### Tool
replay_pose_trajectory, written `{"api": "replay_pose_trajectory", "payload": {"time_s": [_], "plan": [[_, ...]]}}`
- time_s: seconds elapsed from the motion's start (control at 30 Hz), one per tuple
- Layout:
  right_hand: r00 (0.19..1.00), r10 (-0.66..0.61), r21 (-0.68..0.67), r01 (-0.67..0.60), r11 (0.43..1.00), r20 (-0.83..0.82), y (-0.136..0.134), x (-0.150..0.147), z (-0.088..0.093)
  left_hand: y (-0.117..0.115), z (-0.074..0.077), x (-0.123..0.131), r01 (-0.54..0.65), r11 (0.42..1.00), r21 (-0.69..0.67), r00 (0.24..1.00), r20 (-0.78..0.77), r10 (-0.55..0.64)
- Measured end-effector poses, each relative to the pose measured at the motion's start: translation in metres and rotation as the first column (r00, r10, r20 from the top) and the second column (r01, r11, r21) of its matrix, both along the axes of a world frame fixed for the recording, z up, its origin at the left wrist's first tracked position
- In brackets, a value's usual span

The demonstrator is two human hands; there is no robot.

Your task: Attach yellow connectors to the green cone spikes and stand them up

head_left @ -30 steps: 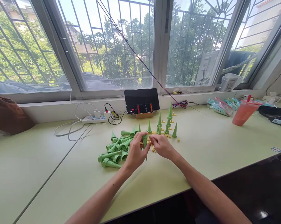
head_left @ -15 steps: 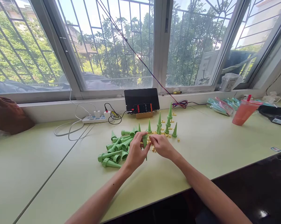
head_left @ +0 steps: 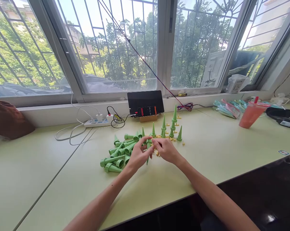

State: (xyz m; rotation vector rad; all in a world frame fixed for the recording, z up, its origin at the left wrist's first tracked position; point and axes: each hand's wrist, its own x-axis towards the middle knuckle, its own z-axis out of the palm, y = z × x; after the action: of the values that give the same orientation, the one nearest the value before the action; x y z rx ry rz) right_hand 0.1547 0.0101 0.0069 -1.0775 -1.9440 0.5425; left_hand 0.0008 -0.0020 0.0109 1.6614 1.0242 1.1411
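My left hand (head_left: 139,154) grips a green plastic watering spike (head_left: 148,144), its tip pointing down. Against the upper end of that spike, my right hand (head_left: 166,149) is closed in a pinch; what lies between its fingertips is hidden. A heap of green spikes (head_left: 122,150) lies left of my left hand. Behind my hands several spikes stand tip up, and a tall stack (head_left: 174,123) has yellow valves (head_left: 179,117) sticking out sideways. Small loose yellow valves (head_left: 157,153) are scattered around and under my right hand.
A dark tablet (head_left: 146,99) with a phone (head_left: 147,111) before it stands by the window sill. A power strip (head_left: 99,122) with cables lies to its left. On the right are a red cup (head_left: 253,115), plastic bags (head_left: 225,109) and a black strap-like item (head_left: 284,118).
My hands stay together at the spike. The held spike's lower tip has swung slightly left, and the whole view has shifted a little.
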Motion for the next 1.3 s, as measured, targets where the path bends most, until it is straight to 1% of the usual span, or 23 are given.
{"api": "replay_pose_trajectory", "payload": {"time_s": [0.07, 0.13, 0.2, 0.27, 0.33, 0.4, 0.53, 0.77, 0.97, 1.07, 1.17, 1.3], "plan": [[1.000, 0.001, 0.004, -0.001, 1.000, -0.002, -0.0002, -0.0003, 0.0000, 0.0002, 0.0009, 0.0001, 0.014, 1.000, -0.027, 1.000, 0.016, -0.014], [1.000, -0.008, 0.011, 0.008, 1.000, 0.001, -0.0004, -0.0003, 0.0001, 0.0004, 0.0003, 0.0001, 0.016, 1.000, -0.018, 1.000, 0.018, -0.015], [1.000, -0.013, 0.017, 0.013, 1.000, 0.007, -0.0006, -0.0001, 0.0003, 0.0006, -0.0014, -0.0005, 0.008, 0.999, 0.041, 1.000, -0.011, -0.007], [1.000, -0.013, 0.023, 0.013, 1.000, 0.014, -0.0008, 0.0001, 0.0004, 0.0010, -0.0035, -0.0014, -0.013, 0.989, 0.148, 0.997, -0.075, 0.024], [1.000, -0.013, 0.028, 0.013, 1.000, 0.016, -0.0008, 0.0003, 0.0004, 0.0015, -0.0052, -0.0023, -0.032, 0.965, 0.259, 0.987, -0.143, 0.071], [1.000, -0.017, 0.031, 0.016, 0.999, 0.020, -0.0004, 0.0005, 0.0001, 0.0018, -0.0059, -0.0027, -0.038, 0.943, 0.331, 0.977, -0.186, 0.105], [0.999, -0.019, 0.028, 0.019, 0.999, 0.032, 0.0008, 0.0005, -0.0001, 0.0015, -0.0057, -0.0022, -0.039, 0.918, 0.396, 0.966, -0.220, 0.136], [1.000, -0.017, 0.009, 0.017, 1.000, 0.016, 0.0015, 0.0007, -0.0010, -0.0008, -0.0069, -0.0012, -0.068, 0.857, 0.510, 0.933, -0.272, 0.236], [1.000, -0.006, -0.026, 0.006, 1.000, -0.005, 0.0018, 0.0011, -0.0001, -0.0008, -0.0079, -0.0012, -0.077, 0.847, 0.526, 0.928, -0.272, 0.253], [1.000, -0.013, -0.018, 0.013, 1.000, -0.022, 0.0025, 0.0005, -0.0003, -0.0008, -0.0062, -0.0002, -0.093, 0.852, 0.516, 0.936, -0.247, 0.252], [0.998, -0.036, 0.009, 0.036, 0.999, -0.050, 0.0026, -0.0004, -0.0008, -0.0008, -0.0035, 0.0008, -0.137, 0.885, 0.444, 0.951, -0.190, 0.243], [0.995, -0.062, 0.048, 0.066, 0.997, -0.072, 0.0003, -0.0011, -0.0005, 0.0010, -0.0007, -0.0009, -0.221, 0.939, 0.263, 0.964, -0.089, 0.251]]}}
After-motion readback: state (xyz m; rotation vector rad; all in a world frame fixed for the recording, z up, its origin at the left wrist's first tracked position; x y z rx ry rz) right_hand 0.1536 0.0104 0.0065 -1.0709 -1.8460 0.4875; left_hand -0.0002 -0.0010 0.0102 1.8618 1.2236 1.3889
